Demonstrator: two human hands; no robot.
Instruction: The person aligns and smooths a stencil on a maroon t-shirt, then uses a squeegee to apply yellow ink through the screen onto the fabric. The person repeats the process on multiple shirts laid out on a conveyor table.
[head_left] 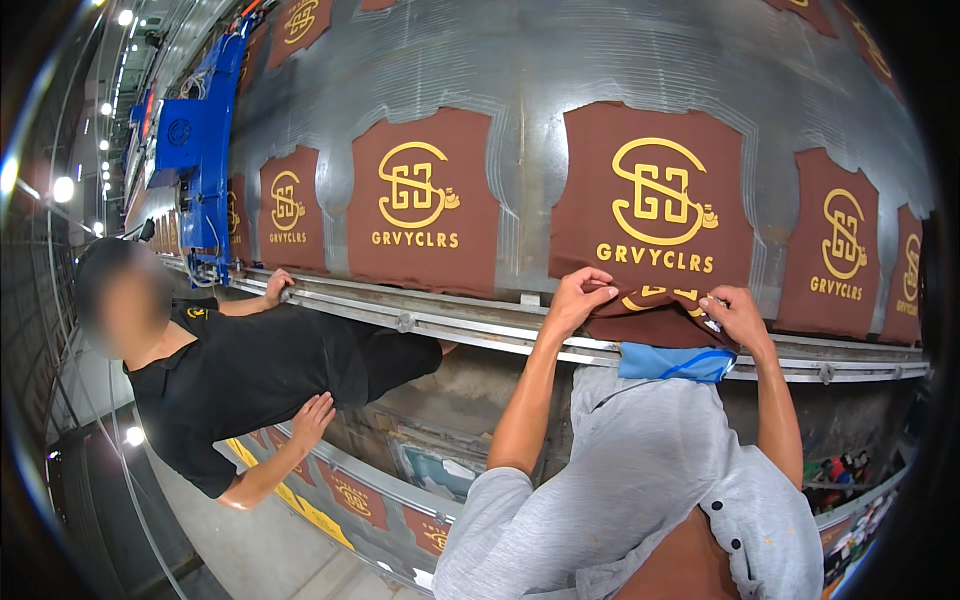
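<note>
Left hand [583,300] and right hand [738,314] both pinching, thumbs to fingers, opposite ends of brown fabric [640,329] with partial yellow print, bunched at table edge above light-blue cloth [655,362]. Brown shirt panel [590,200], yellow logo, lies flat just beyond; can't tell if joined. Co-worker [250,350] in black at left, hand near metal rail [480,325].

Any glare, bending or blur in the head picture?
Head view: the metal rail bows with the lens; lamps flare at the left; the grey table has a pale sheen; the co-worker's head is partly blurred; the left hand, right hand and brown fabric between them look fairly sharp.
</note>
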